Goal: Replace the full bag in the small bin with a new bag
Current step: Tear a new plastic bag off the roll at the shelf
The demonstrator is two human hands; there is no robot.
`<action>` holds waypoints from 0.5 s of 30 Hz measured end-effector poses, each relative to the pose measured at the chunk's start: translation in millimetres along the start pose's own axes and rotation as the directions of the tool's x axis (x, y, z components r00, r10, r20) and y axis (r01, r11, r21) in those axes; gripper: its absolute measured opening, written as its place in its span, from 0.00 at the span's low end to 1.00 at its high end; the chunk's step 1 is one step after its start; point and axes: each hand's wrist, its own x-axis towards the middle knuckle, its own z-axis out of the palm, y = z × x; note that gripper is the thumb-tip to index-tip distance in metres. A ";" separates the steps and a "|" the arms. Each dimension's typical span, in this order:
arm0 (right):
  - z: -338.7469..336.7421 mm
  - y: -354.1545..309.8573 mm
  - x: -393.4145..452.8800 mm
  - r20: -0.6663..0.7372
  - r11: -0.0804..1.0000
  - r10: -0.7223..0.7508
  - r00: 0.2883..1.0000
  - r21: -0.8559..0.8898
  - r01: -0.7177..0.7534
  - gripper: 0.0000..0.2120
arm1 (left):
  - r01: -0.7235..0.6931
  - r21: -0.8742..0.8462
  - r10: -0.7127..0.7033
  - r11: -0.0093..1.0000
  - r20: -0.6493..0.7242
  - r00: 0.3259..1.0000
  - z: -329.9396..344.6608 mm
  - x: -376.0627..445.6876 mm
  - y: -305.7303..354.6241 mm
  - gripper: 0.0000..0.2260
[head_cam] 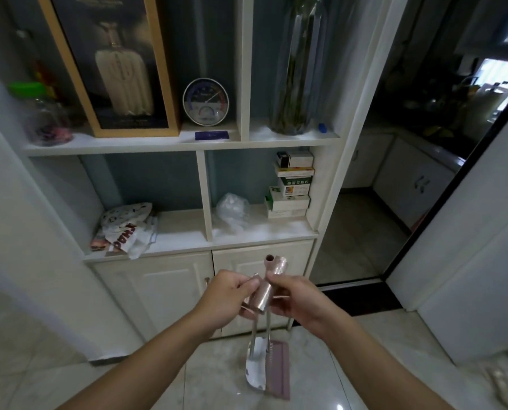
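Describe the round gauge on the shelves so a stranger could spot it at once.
Start at the white shelf unit, upper left compartment. Right of the tall boxed bottle stands the round gauge, above a flat blue card. It is the only dial there.

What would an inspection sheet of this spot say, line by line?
Surface: pale glossy tile floor; white shelf unit ahead.
Job's things: bag roll held between both hands; bin not in view.
Clutter: broom and dustpan leaning at the cabinet; boxes, gauge, vase, crumpled plastic, folded cloth on the shelves.
Hands: left hand pinches the loose bag end; right hand grips the roll.
Cables: nothing seen.
Surroundings: dark doorway on the right, into a kitchen.
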 end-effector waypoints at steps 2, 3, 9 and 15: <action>12.7 3.8 1.1 0.061 0.986 0.080 0.995 0.141 -0.088 0.14 | 0.018 -0.050 -0.019 0.999 -0.021 1.000 -16.1 -5.5 -2.3 0.13; 19.3 5.5 1.3 0.088 0.975 0.115 0.989 0.180 -0.130 0.14 | 0.026 -0.062 -0.027 0.998 -0.015 1.000 -24.1 -7.6 -4.5 0.13; 53.9 11.3 10.1 0.108 0.957 0.152 0.982 0.230 -0.174 0.11 | 0.057 -0.120 -0.053 0.991 0.033 0.998 -62.8 -13.7 -19.0 0.12; 67.0 18.4 23.3 0.078 0.956 0.141 0.987 0.250 -0.156 0.20 | 0.084 -0.227 -0.079 0.970 0.031 0.996 -86.0 -17.8 -25.6 0.13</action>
